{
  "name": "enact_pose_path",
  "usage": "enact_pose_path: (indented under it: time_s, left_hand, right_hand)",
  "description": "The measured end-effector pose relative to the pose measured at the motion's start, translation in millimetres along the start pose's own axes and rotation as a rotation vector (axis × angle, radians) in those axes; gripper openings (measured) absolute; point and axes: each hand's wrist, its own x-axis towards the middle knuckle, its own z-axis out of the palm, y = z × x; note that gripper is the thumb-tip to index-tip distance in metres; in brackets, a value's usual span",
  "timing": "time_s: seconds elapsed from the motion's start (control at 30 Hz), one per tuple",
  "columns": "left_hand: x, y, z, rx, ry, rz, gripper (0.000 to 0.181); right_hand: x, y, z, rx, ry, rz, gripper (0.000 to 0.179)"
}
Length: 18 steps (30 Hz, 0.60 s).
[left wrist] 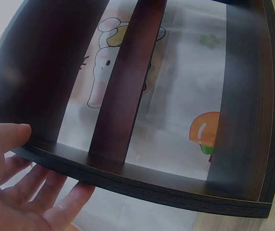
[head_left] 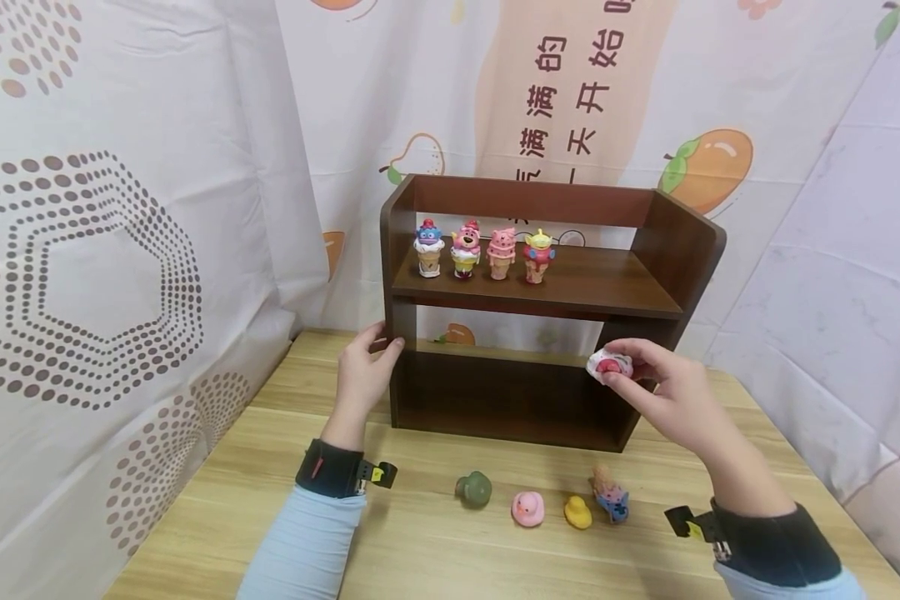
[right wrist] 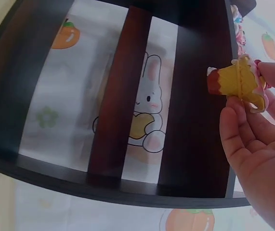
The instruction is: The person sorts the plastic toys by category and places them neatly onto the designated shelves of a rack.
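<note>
One figurine pinched by right fingers, wrist view: long axis sideways, base leftward.

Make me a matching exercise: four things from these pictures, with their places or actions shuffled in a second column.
1. Left hand
2. Pink duck
3. Right hand
4. Yellow-headed figurine

A. Holding a yellow-coned figurine
B. Standing rightmost on the upper shelf
C. Gripping a side of the shelf unit
D. On the table, between the green toy and the yellow duck

Pairs: 1-C, 2-D, 3-A, 4-B
</note>
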Motion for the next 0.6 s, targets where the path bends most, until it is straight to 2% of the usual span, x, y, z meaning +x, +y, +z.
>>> enact_pose_path:
  time_s: [0.6]
  left_hand:
    - [1.2,-0.9,1.0,0.0,0.007,-0.002,0.04]
  right_hand:
    - [35.7,-17,-14,0.079,0.023,0.117,0.032]
